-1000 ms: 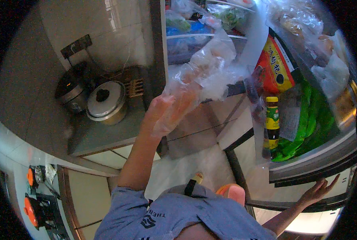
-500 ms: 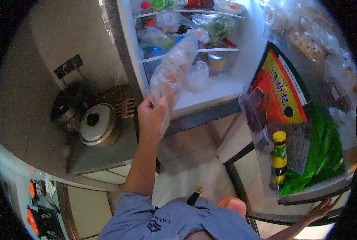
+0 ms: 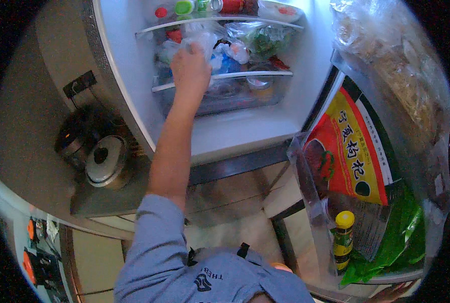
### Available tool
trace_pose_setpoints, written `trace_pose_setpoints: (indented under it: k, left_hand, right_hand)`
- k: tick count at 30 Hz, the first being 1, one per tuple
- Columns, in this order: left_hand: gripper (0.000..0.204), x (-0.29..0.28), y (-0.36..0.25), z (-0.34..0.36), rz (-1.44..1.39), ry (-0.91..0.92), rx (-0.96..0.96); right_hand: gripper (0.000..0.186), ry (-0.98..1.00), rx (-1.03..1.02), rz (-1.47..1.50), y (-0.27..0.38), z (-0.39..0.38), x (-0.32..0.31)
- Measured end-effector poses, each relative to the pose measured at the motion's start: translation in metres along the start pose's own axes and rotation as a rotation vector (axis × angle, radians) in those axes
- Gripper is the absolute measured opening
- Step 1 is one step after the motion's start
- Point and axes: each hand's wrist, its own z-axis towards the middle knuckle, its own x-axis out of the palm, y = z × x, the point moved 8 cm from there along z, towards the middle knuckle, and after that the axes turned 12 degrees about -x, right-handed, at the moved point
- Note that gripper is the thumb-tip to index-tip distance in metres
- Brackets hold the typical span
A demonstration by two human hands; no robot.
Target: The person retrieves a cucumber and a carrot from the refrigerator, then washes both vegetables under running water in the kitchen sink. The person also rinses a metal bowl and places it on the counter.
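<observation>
Left hand (image 3: 190, 68) in, fingers clamped on the plastic bag (image 3: 203, 39) just beyond them: whitish, crumpled, see-through! Right hand (image 3: 394, 292)? Can't tell.

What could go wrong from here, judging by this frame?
The left hand is at a pale plastic bag on the crowded shelf, so it might nudge the blue bag nearby. The yellow-capped bottle stands in the door pocket and could tip if jolted.

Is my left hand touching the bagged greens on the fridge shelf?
Apart. The head view shows the left hand well to the left of the greens, with a blue bag between.
</observation>
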Motion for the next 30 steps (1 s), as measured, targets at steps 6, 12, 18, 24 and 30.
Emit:
trace_pose_setpoints:
  k: [6, 12, 18, 24, 30]
  left_hand:
    - [0.027, 0.054, -0.002, 0.033, 0.244, -0.053, 0.035]
    - [0.028, 0.081, -0.014, 0.039, 0.307, 0.126, 0.022]
    - [0.061, 0.061, -0.064, 0.05, 0.147, 0.168, 0.26]
    - [0.046, 0.132, -0.077, 0.041, 0.114, 0.542, 0.181]
    - [0.041, 0.166, -0.077, 0.056, -0.228, 0.501, 0.178]
  right_hand:
    - [0.054, -0.016, -0.047, -0.032, -0.043, -0.005, 0.014]
    - [0.053, -0.015, -0.126, -0.141, -0.062, -0.008, 0.003]
    - [0.052, -0.111, -0.091, -0.121, -0.031, -0.014, -0.012]
    - [0.052, -0.172, -0.076, -0.105, -0.014, -0.018, -0.021]
    - [0.052, -0.143, -0.119, -0.126, -0.027, -0.016, -0.023]
